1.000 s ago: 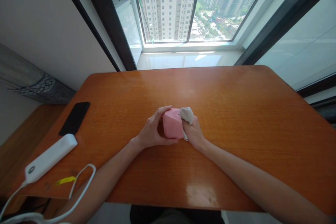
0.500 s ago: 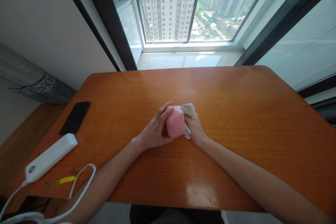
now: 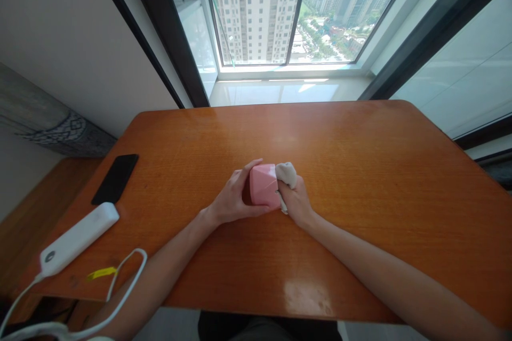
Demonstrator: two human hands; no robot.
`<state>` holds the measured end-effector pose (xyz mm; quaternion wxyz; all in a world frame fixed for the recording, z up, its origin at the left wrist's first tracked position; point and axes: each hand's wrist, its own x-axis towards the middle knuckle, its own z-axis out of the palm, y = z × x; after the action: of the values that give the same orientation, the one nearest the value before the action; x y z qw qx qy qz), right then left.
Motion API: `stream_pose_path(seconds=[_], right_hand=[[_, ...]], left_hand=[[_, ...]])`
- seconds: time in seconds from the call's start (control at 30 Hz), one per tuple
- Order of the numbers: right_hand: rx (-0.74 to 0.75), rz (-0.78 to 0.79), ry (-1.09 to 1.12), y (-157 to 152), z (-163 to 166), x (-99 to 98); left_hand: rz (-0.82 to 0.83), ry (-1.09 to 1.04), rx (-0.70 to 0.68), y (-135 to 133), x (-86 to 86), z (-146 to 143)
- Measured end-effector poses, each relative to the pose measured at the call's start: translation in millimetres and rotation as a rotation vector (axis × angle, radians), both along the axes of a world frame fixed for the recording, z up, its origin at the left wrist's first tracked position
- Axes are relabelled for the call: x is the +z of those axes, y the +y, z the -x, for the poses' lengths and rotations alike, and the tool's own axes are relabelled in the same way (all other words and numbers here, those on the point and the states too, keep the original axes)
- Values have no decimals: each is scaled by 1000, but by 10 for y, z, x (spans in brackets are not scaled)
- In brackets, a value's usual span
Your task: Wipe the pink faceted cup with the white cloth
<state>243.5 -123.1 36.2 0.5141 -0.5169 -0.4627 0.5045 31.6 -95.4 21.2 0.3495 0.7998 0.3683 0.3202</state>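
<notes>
At the far left of the frame a white power strip [image 3: 78, 238] lies on my bench [image 3: 360, 170], its cable [image 3: 120, 282] looping off the near edge, and just above it a black phone [image 3: 115, 178] lies flat. Neither is near my hands.

At the centre of the frame my left hand [image 3: 232, 200] is wrapped around a pink box [image 3: 264, 185], fingers over its top left edge and thumb along its near side, holding it steady with its faceted top facing up. It rests on or just above the bench; I cannot tell which.

Touching the box on its right, my right hand [image 3: 294, 201] is clenched on a crumpled pale cloth [image 3: 286, 173], which bulges out above my knuckles and presses against the box's upper right corner.

I judge that I am in the middle of wiping the box, working its right side now. As I see it, the next move calls for my left hand to turn the box and offer a fresh face, keeping a firm hold so it does not slip, while my right hand keeps the cloth bunched and pressed against the surface.
</notes>
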Motion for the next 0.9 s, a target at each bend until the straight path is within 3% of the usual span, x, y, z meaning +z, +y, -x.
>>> stream_pose_path(seconds=[0.33,0.47,0.7,0.8,0.9], right_hand=[[-28,84,188,99,-10,-44],[-27,49,78,48,-3,2],[1,-19,-4,-6,-2,0],[-3,10,51,21,-4,2],[-15,59,131,61,-4,-9]], left_hand=[[-297,-60,-129,1,-11,-63],[-265,-117,-87,-1,28,-64],[41,-28,-5,-25,49,-9],[-11,-27,-35,-15,9,-9],[-180,-57,-106,-3,-40,-33]])
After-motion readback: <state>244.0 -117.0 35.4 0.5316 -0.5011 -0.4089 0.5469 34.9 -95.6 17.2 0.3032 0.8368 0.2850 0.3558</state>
